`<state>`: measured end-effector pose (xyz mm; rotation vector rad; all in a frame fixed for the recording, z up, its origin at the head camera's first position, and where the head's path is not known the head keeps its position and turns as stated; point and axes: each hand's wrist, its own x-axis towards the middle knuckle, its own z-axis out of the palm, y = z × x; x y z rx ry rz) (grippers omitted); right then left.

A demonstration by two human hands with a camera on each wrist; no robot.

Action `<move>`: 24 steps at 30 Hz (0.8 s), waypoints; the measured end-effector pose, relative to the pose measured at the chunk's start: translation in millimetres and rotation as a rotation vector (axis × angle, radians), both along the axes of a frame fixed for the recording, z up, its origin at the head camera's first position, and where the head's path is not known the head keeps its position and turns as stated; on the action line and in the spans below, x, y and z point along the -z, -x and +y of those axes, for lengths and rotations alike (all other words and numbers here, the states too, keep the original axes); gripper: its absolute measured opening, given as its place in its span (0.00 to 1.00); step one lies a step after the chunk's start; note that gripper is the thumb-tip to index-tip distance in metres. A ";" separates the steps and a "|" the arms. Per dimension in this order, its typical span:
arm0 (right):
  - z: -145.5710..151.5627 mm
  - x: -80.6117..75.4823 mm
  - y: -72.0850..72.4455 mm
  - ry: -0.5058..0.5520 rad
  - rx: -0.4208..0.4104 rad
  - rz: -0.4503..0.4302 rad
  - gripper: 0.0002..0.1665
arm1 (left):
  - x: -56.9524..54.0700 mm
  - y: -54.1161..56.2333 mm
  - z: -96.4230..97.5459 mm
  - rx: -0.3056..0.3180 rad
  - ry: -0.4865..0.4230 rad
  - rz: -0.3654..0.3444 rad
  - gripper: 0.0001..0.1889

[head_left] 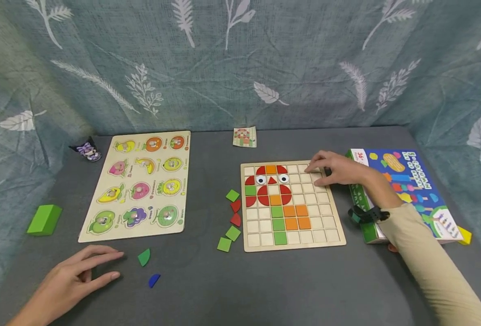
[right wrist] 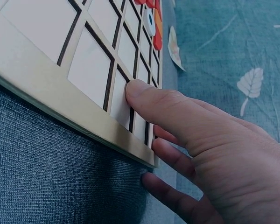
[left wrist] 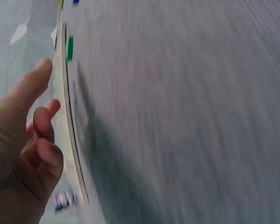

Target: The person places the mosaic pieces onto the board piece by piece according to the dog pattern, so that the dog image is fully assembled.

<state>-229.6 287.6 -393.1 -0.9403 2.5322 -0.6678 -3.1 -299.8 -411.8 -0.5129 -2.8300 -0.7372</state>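
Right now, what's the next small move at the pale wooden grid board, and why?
Probably reach the left hand to the loose green square tile lowest in the head view: that hand looks empty, matching set green tiles already sit in the pale wooden grid board, bare cells remain, and the right hand touches the board near its far right corner.
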 end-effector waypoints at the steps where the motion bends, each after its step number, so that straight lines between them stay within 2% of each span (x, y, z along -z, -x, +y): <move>1: 0.6 0.3 0.0 0.002 0.001 -0.002 0.23 | 0.5 1.1 5.3 0.002 0.011 0.000 0.24; 6: 1.7 1.4 0.5 0.013 -0.002 -0.009 0.23 | 5.3 9.0 27.0 0.079 0.092 0.035 0.23; 10: 2.9 1.5 0.5 0.013 0.001 -0.019 0.23 | 5.4 14.0 33.5 0.155 0.158 0.119 0.21; 13: 3.1 2.3 0.5 0.005 0.001 -0.015 0.23 | 3.4 15.2 35.5 0.174 0.193 0.147 0.19; 19: 3.0 2.2 -0.2 0.000 -0.001 -0.015 0.23 | 0.5 16.2 40.5 0.180 0.193 0.124 0.18; 24: 1.0 0.5 -0.4 -0.003 0.001 -0.016 0.23 | -0.6 17.8 41.9 0.178 0.218 0.149 0.19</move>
